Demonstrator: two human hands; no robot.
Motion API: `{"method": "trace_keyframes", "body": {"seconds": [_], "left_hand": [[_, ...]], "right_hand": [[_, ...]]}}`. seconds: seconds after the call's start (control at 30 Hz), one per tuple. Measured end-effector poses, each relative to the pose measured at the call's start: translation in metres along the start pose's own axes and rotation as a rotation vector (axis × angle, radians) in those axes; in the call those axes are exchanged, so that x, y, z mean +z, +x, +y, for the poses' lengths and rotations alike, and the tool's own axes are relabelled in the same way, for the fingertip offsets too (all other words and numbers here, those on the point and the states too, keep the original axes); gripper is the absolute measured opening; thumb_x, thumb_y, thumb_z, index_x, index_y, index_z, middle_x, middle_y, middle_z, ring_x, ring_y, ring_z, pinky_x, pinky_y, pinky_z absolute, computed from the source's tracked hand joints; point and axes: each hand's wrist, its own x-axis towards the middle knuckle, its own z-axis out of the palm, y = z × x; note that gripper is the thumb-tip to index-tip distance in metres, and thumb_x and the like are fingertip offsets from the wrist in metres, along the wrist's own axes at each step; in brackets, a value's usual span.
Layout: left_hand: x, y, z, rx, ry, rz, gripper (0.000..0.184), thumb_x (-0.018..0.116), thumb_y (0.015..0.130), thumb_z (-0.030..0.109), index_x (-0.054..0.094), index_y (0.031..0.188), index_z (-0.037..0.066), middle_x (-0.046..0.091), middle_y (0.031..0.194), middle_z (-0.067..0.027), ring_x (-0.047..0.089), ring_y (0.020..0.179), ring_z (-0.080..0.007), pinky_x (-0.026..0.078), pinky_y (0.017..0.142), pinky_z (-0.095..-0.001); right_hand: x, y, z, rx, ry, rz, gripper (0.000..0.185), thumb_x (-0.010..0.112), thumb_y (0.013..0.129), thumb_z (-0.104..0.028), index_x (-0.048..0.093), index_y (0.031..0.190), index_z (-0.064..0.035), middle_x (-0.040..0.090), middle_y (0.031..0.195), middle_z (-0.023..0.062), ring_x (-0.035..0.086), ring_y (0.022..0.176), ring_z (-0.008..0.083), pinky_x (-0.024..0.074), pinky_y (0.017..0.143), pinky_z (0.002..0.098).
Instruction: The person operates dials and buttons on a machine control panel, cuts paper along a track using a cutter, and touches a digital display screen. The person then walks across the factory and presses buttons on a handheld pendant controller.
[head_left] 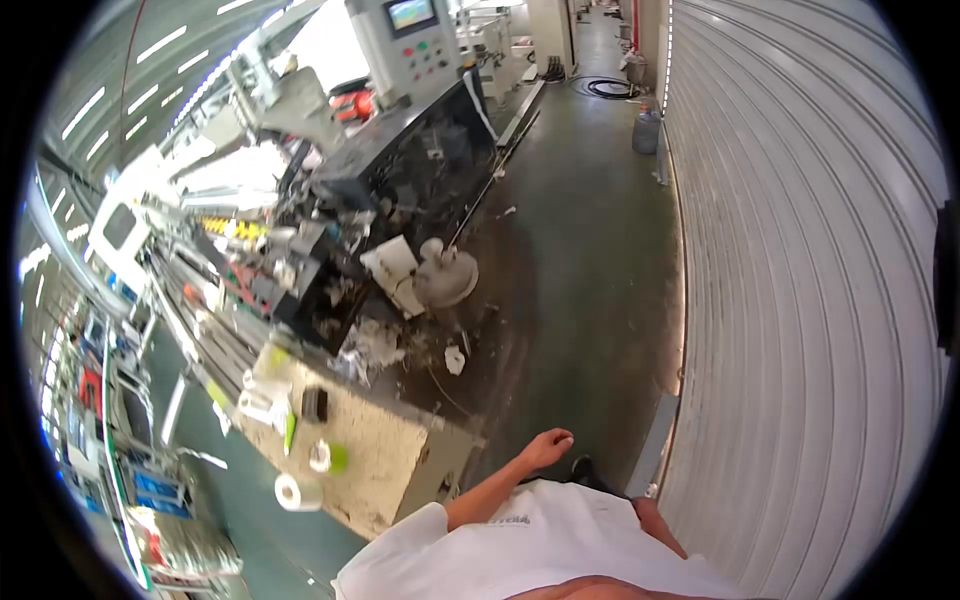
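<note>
My left hand [547, 449] hangs in front of my white T-shirt, over the dark green floor. Its fingers are loosely curled together, and I see nothing held in them. Nearest to it is the corner of a worn wooden workbench [375, 455] on the left. My right forearm [657, 525] shows at the right side of the shirt, but the hand itself is hidden. On the bench lie a white roll [298, 492], a roll with a bright green side [328, 457], a small black block [314, 404] and a green-handled tool [290, 433].
A ribbed metal shutter [790, 300] runs along the right. To the left stands a machine with a control panel [410, 40], with scraps and a white round-topped object [446, 277] by its base. Further down the aisle are a water jug [646, 132] and a coiled black hose [608, 89].
</note>
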Motion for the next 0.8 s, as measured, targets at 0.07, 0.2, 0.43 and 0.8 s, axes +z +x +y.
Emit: {"method": "trace_keyframes", "body": {"seconds": [0.07, 0.2, 0.43, 0.8], "left_hand": [[-0.01, 0.042, 0.025, -0.003, -0.004, 0.004, 0.041, 0.059, 0.096, 0.033, 0.064, 0.123, 0.002, 0.071, 0.108, -0.0125, 0.066, 0.099, -0.0213, 0.051, 0.088, -0.0349], [-0.037, 0.115, 0.05, -0.07, 0.043, 0.176, 0.041, 0.06, 0.094, 0.033, 0.065, 0.12, 0.001, 0.071, 0.106, -0.0128, 0.066, 0.096, -0.0205, 0.052, 0.087, -0.0335], [-0.106, 0.294, 0.057, -0.301, -0.136, 0.219, 0.043, 0.062, 0.093, 0.034, 0.066, 0.118, 0.0, 0.072, 0.104, -0.0136, 0.068, 0.098, -0.0224, 0.052, 0.088, -0.0349], [-0.294, 0.65, 0.225, 0.012, -0.019, 0.366, 0.041, 0.056, 0.096, 0.035, 0.065, 0.119, 0.002, 0.07, 0.111, -0.0149, 0.066, 0.103, -0.0258, 0.05, 0.091, -0.0381]], "right_hand": [[-0.022, 0.058, 0.011, 0.554, 0.865, 0.138, 0.011, 0.054, 0.087, -0.012, 0.062, 0.086, -0.0037, 0.066, 0.08, 0.0148, 0.066, 0.062, 0.0294, 0.0534, 0.052, 0.0424], [-0.106, 0.125, -0.064, 0.539, 0.733, 0.143, 0.016, 0.053, 0.088, -0.013, 0.061, 0.094, -0.0009, 0.065, 0.08, 0.0155, 0.066, 0.063, 0.0278, 0.0568, 0.056, 0.043], [-0.226, 0.306, -0.135, 0.51, 0.687, 0.062, 0.022, 0.054, 0.092, -0.015, 0.061, 0.097, 0.0046, 0.065, 0.083, 0.0187, 0.067, 0.068, 0.0354, 0.057, 0.065, 0.0461], [-0.418, 0.561, -0.316, 0.456, 0.576, 0.099, 0.015, 0.052, 0.089, -0.012, 0.059, 0.082, -0.0004, 0.06, 0.069, 0.0138, 0.061, 0.059, 0.0281, 0.0514, 0.053, 0.0427]]}}
